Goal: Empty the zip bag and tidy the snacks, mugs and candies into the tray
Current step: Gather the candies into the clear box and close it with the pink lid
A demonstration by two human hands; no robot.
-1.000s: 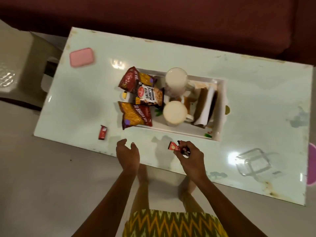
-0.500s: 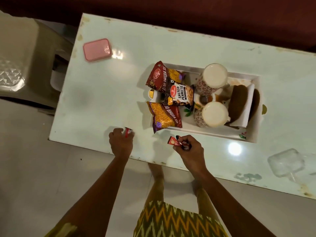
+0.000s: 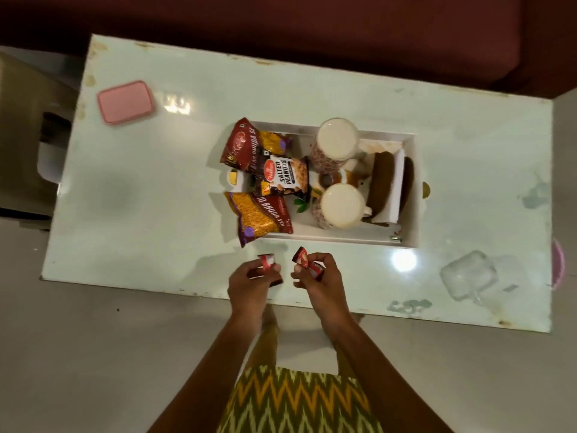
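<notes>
A white tray [image 3: 411, 195] stands mid-table. It holds three snack packets: a maroon one [image 3: 246, 145], a salted peanuts pack [image 3: 285, 178] and a yellow one [image 3: 259, 217] hanging over its front-left rim. Two upside-down mugs [image 3: 338, 137] [image 3: 342, 206] sit in the tray's middle. My left hand [image 3: 253, 281] is closed on a small red candy [image 3: 267, 260] near the table's front edge. Right beside it, my right hand [image 3: 318, 276] grips two red candies [image 3: 307, 265]. An empty clear zip bag [image 3: 468, 275] lies at the front right.
A pink lidded box [image 3: 125, 102] sits at the table's far left. Brown and white folded items [image 3: 388, 185] fill the tray's right end. A beige chair [image 3: 25, 135] stands left of the table, and a dark red sofa [image 3: 312, 32] runs behind it.
My left hand picked the red candy off the table's front left and brought it rightward beside my right hand. My right hand kept its candies and stayed near the front edge.
</notes>
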